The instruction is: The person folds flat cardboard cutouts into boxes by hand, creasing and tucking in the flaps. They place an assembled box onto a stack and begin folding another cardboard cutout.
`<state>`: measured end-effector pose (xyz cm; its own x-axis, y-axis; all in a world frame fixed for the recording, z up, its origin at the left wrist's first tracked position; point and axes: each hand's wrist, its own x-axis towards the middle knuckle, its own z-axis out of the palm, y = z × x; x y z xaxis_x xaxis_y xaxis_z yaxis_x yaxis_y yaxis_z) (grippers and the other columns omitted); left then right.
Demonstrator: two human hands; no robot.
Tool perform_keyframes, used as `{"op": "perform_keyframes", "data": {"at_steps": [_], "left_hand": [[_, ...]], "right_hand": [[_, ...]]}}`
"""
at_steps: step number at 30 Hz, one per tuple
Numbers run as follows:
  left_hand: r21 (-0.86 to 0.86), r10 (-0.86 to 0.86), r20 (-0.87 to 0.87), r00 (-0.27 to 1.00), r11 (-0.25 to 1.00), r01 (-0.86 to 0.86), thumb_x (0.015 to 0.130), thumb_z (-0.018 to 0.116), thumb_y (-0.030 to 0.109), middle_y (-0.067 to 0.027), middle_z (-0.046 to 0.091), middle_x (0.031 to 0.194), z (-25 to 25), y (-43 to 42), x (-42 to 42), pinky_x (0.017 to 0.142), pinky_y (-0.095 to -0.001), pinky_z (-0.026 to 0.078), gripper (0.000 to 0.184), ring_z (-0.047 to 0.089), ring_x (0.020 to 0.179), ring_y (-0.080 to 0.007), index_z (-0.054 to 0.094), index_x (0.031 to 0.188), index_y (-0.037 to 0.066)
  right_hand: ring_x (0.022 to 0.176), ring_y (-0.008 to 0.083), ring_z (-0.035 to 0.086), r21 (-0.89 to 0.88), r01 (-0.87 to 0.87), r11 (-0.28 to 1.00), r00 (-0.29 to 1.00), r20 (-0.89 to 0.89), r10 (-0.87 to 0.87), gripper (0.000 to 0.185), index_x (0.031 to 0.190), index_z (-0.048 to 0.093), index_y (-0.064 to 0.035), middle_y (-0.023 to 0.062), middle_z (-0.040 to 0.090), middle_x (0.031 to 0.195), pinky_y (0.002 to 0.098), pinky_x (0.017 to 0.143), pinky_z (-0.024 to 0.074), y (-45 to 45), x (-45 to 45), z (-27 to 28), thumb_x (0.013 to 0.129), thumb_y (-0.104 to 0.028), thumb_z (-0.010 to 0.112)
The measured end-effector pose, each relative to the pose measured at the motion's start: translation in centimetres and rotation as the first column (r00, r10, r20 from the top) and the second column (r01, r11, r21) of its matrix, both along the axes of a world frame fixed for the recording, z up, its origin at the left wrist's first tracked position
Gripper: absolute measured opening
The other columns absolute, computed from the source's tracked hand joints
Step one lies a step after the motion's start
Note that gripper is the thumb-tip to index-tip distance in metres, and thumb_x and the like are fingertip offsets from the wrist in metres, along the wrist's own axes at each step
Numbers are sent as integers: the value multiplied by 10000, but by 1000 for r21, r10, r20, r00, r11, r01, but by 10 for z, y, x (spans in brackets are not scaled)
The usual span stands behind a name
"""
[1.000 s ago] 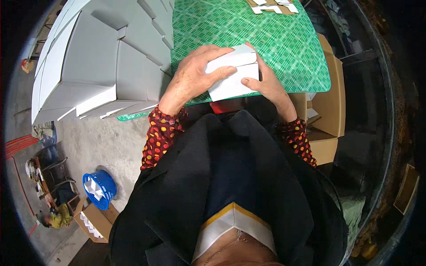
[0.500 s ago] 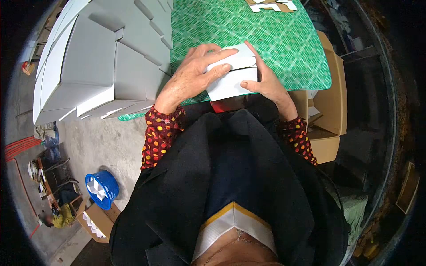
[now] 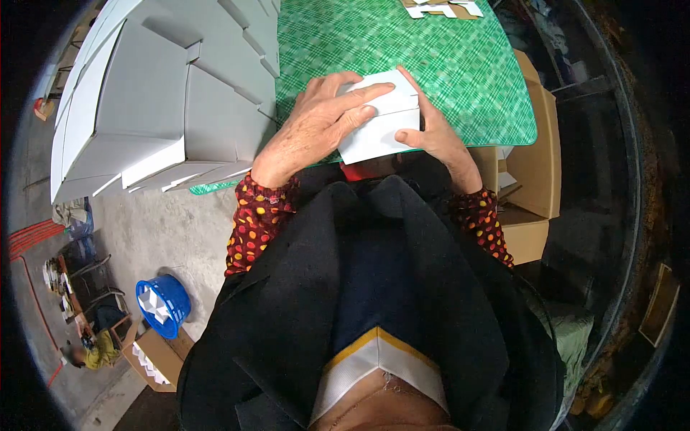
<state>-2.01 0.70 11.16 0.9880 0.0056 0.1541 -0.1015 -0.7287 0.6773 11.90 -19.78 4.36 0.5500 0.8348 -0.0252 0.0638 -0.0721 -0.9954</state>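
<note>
A small white box [image 3: 379, 136] is held between both hands over the front edge of the green checked table [image 3: 474, 79]. My left hand [image 3: 313, 126] lies across its top left, fingers on the upper flap and thumb near the seam. My right hand [image 3: 436, 129] grips the box's right side, thumb on the front face and fingers behind. The flap looks pressed down, with a thin seam across the box. Left of my left hand stand stacked white boxes [image 3: 147, 79].
Cardboard pieces [image 3: 442, 8] lie at the table's far edge. An open carton [image 3: 539, 151] stands right of the table. On the floor at lower left are a blue basket [image 3: 177, 294] and another carton [image 3: 165, 352]; a person in yellow [image 3: 104, 350] is beyond.
The gap under the box's top flap has narrowed to a thin seam. My left fingers have slid slightly right over the flap.
</note>
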Motion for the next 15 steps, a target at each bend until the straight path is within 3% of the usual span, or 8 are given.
{"op": "perform_keyframes", "data": {"at_steps": [4, 8, 15], "left_hand": [[11, -1, 28, 1000, 1000, 1, 1063, 478, 391, -160, 545, 1408, -4, 0, 0, 1077, -448, 387, 392, 490, 1241, -330, 626, 1408, 279], [-32, -61, 38, 997, 998, 62, 1075, 453, 388, -139, 505, 1469, -5, 0, 1, 1148, -457, 334, 431, 458, 1312, -316, 588, 1450, 225], [-67, -125, 47, 991, 990, 128, 1074, 454, 379, -130, 471, 1529, -8, 3, 2, 1178, -467, 317, 440, 434, 1372, -319, 572, 1463, 209]], "right_hand": [[1492, 423, 307, 43, -1, 999, 1000, -24, 2, 1190, 1635, 232, -185, 225, 295, 1641, 556, 1196, 275, 0, 2, -6, 664, -431, 875], [1494, 422, 303, 69, -9, 998, 1000, -27, 11, 1213, 1634, 233, -185, 219, 287, 1645, 554, 1200, 265, 0, 1, -6, 667, -539, 875], [1495, 417, 304, 123, 23, 992, 1000, 16, -25, 1180, 1632, 237, -184, 218, 292, 1643, 554, 1202, 261, 0, -6, -1, 701, -570, 851]]}}
